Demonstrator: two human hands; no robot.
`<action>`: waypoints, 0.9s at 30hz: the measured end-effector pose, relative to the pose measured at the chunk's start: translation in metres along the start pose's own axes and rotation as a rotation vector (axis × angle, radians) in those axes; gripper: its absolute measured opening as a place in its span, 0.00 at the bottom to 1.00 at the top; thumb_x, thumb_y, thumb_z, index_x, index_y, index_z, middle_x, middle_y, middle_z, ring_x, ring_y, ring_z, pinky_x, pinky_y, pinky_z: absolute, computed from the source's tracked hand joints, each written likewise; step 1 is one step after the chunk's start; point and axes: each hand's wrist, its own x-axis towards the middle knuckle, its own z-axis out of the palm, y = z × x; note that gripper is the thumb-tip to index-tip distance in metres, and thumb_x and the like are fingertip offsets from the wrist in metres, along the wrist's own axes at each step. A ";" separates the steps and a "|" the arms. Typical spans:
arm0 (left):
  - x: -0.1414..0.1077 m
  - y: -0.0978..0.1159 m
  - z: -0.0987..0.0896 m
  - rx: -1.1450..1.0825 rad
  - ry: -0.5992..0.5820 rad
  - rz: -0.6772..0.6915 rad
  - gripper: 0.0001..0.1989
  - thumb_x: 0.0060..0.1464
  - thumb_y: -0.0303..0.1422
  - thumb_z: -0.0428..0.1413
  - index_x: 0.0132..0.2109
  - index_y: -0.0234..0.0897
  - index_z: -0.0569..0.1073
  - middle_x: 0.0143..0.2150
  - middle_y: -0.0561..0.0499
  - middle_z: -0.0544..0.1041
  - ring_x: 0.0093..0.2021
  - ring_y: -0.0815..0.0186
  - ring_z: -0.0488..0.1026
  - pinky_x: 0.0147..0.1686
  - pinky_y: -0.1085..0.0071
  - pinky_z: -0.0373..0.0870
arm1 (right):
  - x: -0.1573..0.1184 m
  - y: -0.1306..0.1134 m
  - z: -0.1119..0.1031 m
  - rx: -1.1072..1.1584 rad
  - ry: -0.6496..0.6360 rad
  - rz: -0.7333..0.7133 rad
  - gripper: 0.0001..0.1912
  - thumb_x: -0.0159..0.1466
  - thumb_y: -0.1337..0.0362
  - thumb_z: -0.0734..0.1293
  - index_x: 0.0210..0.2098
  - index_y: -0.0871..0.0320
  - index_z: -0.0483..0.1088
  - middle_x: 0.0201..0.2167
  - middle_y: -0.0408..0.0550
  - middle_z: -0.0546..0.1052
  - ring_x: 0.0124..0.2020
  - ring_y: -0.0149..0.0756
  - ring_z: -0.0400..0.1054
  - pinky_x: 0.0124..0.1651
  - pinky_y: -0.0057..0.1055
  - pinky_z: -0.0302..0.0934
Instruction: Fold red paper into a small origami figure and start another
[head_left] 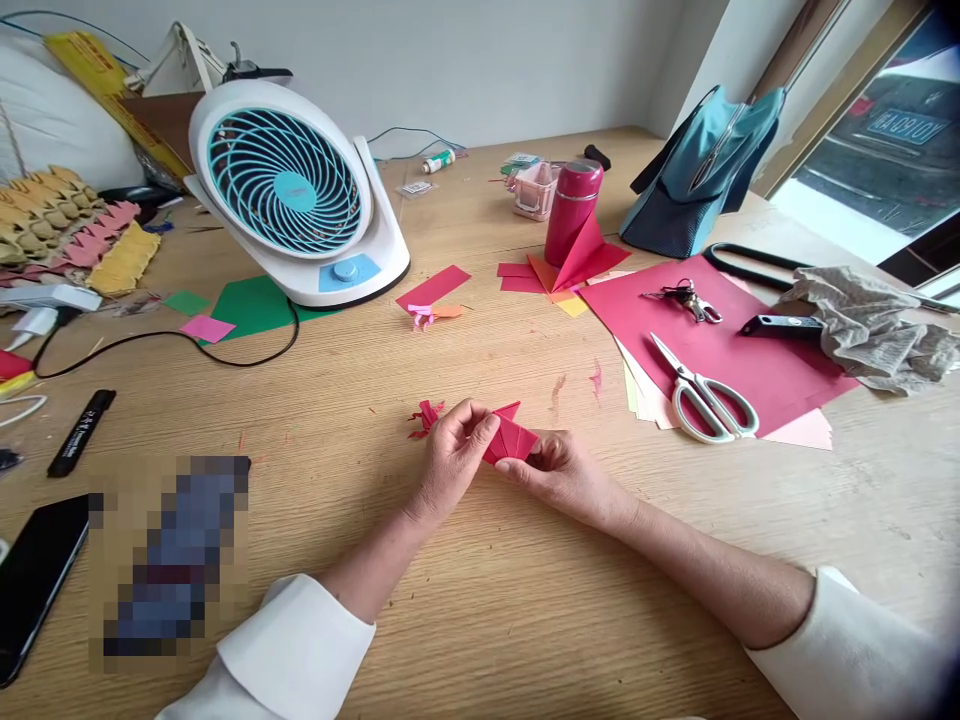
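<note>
Between my two hands, just above the middle of the table, is a folded red paper (513, 440) with creases and pointed corners. My left hand (461, 440) pinches its left side, thumb on top. The fingers of my right hand (559, 470) close on its lower right edge, with the thumb in front and the other fingers curled behind. Just beyond my left hand lies a small red folded paper figure (426, 417), partly hidden by the hand. Farther back rests a small pink and orange paper figure (431, 314).
A white fan (292, 195) stands at the back left. White-handled scissors (709, 395) and keys (686, 297) lie on red paper sheets (622, 300) at right. Behind are a red thermos (571, 205) and a blue bag (697, 180). A black marker (81, 433) and phone (41, 570) lie left.
</note>
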 end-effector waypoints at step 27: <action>0.001 0.002 -0.001 -0.031 -0.085 -0.008 0.13 0.56 0.40 0.57 0.29 0.36 0.68 0.26 0.55 0.67 0.27 0.71 0.62 0.28 0.74 0.60 | -0.003 -0.009 0.000 -0.122 0.061 -0.092 0.22 0.68 0.50 0.62 0.23 0.58 0.64 0.21 0.39 0.61 0.23 0.28 0.52 0.26 0.27 0.48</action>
